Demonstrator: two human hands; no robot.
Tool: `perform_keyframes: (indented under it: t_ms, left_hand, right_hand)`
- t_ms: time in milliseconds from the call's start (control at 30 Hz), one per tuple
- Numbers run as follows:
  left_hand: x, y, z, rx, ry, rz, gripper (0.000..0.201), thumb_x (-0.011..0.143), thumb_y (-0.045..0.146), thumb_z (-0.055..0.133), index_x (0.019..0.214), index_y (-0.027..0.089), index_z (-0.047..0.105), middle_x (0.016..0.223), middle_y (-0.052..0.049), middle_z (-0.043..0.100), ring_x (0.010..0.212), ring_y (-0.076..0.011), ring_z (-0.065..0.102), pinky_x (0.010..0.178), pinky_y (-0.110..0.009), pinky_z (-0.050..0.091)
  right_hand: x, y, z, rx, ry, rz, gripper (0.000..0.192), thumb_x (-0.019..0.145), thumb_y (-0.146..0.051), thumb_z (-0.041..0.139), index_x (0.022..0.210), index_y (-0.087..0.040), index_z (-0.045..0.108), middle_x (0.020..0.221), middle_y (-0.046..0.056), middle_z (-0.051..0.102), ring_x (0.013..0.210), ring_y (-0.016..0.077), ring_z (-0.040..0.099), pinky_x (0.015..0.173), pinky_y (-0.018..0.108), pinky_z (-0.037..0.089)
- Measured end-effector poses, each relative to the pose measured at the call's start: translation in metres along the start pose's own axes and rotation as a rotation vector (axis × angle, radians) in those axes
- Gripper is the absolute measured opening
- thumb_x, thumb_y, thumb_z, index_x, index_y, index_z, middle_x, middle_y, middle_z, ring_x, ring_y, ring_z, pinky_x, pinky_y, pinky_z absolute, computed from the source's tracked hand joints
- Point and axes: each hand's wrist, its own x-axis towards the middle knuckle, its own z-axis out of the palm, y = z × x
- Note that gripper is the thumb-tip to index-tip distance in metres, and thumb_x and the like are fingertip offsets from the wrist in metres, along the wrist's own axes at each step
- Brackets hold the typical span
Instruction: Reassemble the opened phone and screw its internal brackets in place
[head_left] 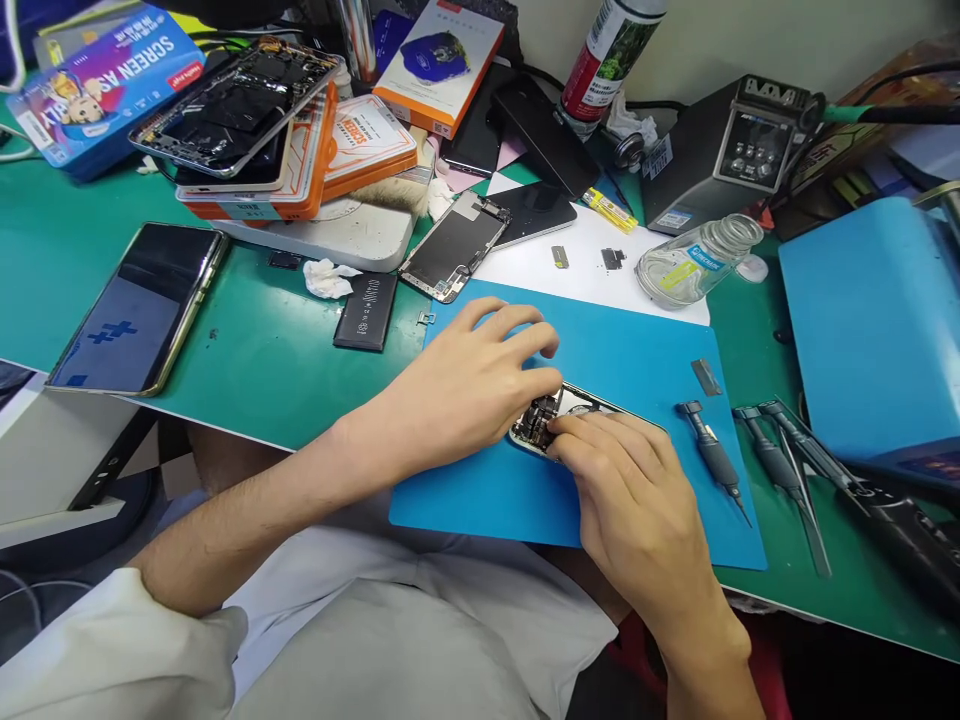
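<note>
An opened phone (534,428) with its inner parts bare lies on the blue mat (480,505). My left hand (480,385) reaches over its left end; the index finger bends down to the frame's upper edge, the other fingers are curled above, and the thumb is hidden. My right hand (637,480) covers the phone's right part, fingers pressed together and tips at the inner parts near the camera end. Whether a small part sits between those tips, I cannot make out. Right of this hand lies a dark electric screwdriver (716,460).
Beyond the mat lie a detached phone screen (457,245), a black battery (365,312) and a glass jar (694,262). Another screwdriver (776,465) and tweezers (814,525) are at right, near a blue box (862,320). A large phone (139,310) rests at left.
</note>
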Motion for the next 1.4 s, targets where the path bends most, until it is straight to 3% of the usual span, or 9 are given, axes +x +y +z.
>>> perform_keyframes:
  t_ms: [167, 333, 667, 833, 967, 1100, 1233, 1300, 1400]
  left_hand:
    - [0.0, -0.001, 0.002, 0.002, 0.009, 0.0, 0.018, 0.112, 0.019, 0.057, 0.114, 0.023, 0.075, 0.139, -0.007, 0.072, 0.143, -0.0336, 0.06, 0.115, -0.052, 0.046]
    - [-0.001, -0.001, 0.002, 0.002, 0.012, 0.002, 0.022, 0.113, 0.019, 0.054, 0.112, 0.022, 0.075, 0.138, -0.008, 0.072, 0.143, -0.0338, 0.06, 0.116, -0.051, 0.044]
    - [-0.002, -0.001, 0.002, -0.032, 0.013, -0.01, 0.019, 0.112, 0.018, 0.056, 0.112, 0.021, 0.075, 0.138, -0.009, 0.072, 0.143, -0.0346, 0.06, 0.115, -0.051, 0.045]
    - [-0.002, -0.001, 0.002, -0.036, 0.024, -0.009, 0.02, 0.112, 0.019, 0.057, 0.114, 0.021, 0.077, 0.139, -0.009, 0.072, 0.141, -0.0329, 0.06, 0.115, -0.051, 0.044]
    - [-0.001, 0.001, -0.001, -0.061, 0.024, -0.019, 0.024, 0.112, 0.018, 0.055, 0.112, 0.02, 0.079, 0.138, -0.009, 0.073, 0.142, -0.0318, 0.058, 0.119, -0.051, 0.043]
    - [-0.002, 0.008, -0.004, -0.092, 0.035, -0.099, 0.027, 0.111, 0.019, 0.056, 0.117, 0.022, 0.082, 0.139, -0.01, 0.072, 0.143, -0.0316, 0.057, 0.121, -0.052, 0.044]
    - [-0.015, 0.008, -0.014, -0.094, 0.1, -0.2, 0.035, 0.108, 0.016, 0.06, 0.133, 0.03, 0.079, 0.139, -0.005, 0.071, 0.139, -0.0246, 0.059, 0.119, -0.043, 0.049]
    - [-0.026, 0.002, -0.023, -0.054, 0.168, -0.308, 0.037, 0.109, 0.015, 0.056, 0.137, 0.028, 0.076, 0.137, -0.007, 0.07, 0.132, -0.0243, 0.06, 0.116, -0.043, 0.051]
    - [-0.044, -0.014, -0.035, 0.038, 0.228, -0.484, 0.032, 0.111, 0.022, 0.056, 0.137, 0.018, 0.074, 0.129, -0.015, 0.07, 0.121, -0.0323, 0.058, 0.107, -0.054, 0.052]
  right_hand:
    - [-0.008, -0.003, -0.001, 0.016, 0.091, 0.068, 0.024, 0.098, 0.005, 0.064, 0.116, -0.01, 0.068, 0.127, 0.016, 0.078, 0.124, 0.027, 0.069, 0.104, 0.043, 0.056]
    - [-0.008, -0.004, -0.001, 0.019, 0.018, 0.021, 0.029, 0.097, 0.005, 0.065, 0.119, -0.013, 0.069, 0.134, 0.011, 0.078, 0.127, 0.0287, 0.069, 0.11, 0.046, 0.051]
    - [-0.004, 0.001, -0.005, 0.122, -0.019, 0.059, 0.026, 0.101, 0.004, 0.059, 0.117, -0.015, 0.067, 0.134, 0.009, 0.078, 0.116, 0.0195, 0.07, 0.115, 0.042, 0.053]
    - [-0.004, -0.003, -0.005, 0.077, 0.019, 0.081, 0.03, 0.1, 0.002, 0.063, 0.122, -0.017, 0.069, 0.139, 0.008, 0.077, 0.129, 0.0255, 0.068, 0.116, 0.046, 0.051]
    - [-0.004, -0.002, -0.005, 0.113, 0.014, 0.054, 0.029, 0.101, 0.0, 0.062, 0.121, -0.019, 0.07, 0.14, 0.006, 0.077, 0.132, 0.0217, 0.071, 0.118, 0.045, 0.053]
    - [-0.007, 0.002, -0.006, 0.165, 0.029, 0.073, 0.03, 0.104, -0.003, 0.059, 0.124, -0.021, 0.072, 0.143, 0.005, 0.075, 0.134, 0.0201, 0.071, 0.12, 0.045, 0.054]
    - [-0.009, 0.005, -0.009, 0.211, 0.073, 0.189, 0.035, 0.111, -0.016, 0.054, 0.142, -0.022, 0.068, 0.142, 0.006, 0.075, 0.135, 0.019, 0.069, 0.116, 0.039, 0.057]
    - [-0.012, 0.005, -0.011, 0.221, 0.121, 0.252, 0.04, 0.113, -0.021, 0.055, 0.152, -0.021, 0.064, 0.147, 0.007, 0.072, 0.141, 0.0198, 0.066, 0.117, 0.037, 0.056]
    - [-0.022, 0.005, -0.013, 0.199, 0.275, 0.314, 0.041, 0.109, -0.017, 0.061, 0.15, -0.018, 0.066, 0.15, 0.01, 0.07, 0.146, 0.0234, 0.063, 0.126, 0.041, 0.05]
